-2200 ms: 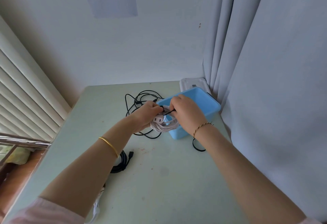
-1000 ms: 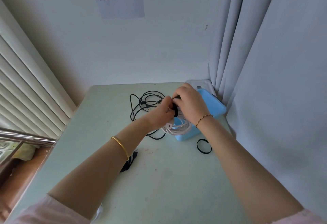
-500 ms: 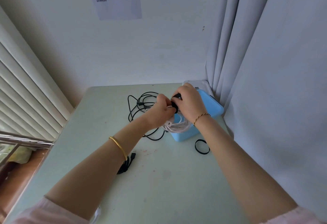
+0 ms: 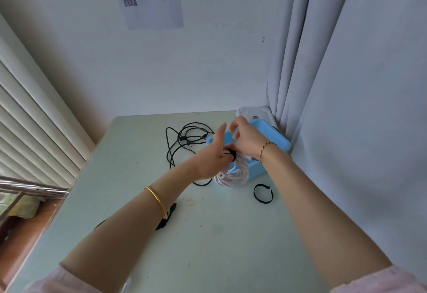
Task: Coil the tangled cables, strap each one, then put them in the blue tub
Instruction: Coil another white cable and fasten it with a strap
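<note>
The white coiled cable (image 4: 232,176) hangs just in front of the blue plastic tub (image 4: 275,136). The right hand (image 4: 247,139) pinches the black fabric strap (image 4: 232,155) wrapped round its top, and the left hand (image 4: 211,157), fingers straight, steadies it, so this strapping looks nearly finished. It is not yet in the tub, and the tangled thin black cable (image 4: 182,140) left of the tub is uncoiled, with a spare black strap loop (image 4: 263,194) on the pale green tabletop (image 4: 208,246) in front of the tub.

Soft daylight; wide-angle edge distortion
</note>
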